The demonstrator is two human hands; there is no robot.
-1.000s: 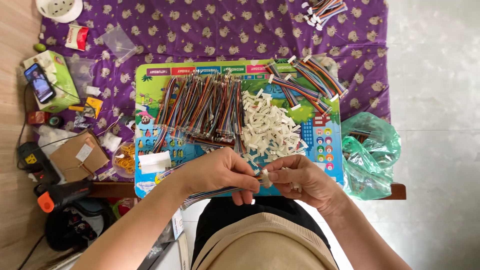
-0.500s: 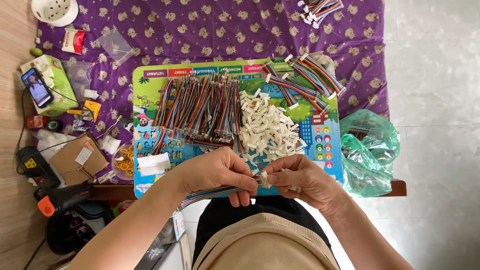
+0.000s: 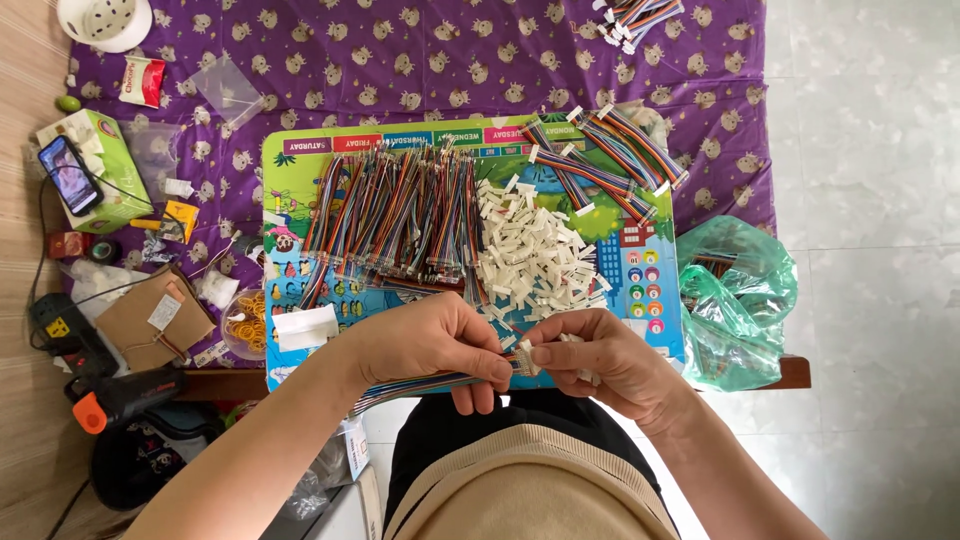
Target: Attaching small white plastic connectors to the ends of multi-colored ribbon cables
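the left hand [image 3: 435,345] is pinching a flat rainbow ribbon cable [image 3: 420,385] just below the colourful board [image 3: 640,300], and the right hand [image 3: 600,360] is gripping a small white connector [image 3: 527,358] at the cable's tip. on the board, ribbed cable bundles [image 3: 395,215] are lying beside a heap of white plastic connectors [image 3: 535,255]. right of the board, a crinkled green bag [image 3: 740,300] is sagging; left of it, a green box [image 3: 95,165] is resting on the purple patterned cloth [image 3: 400,70].
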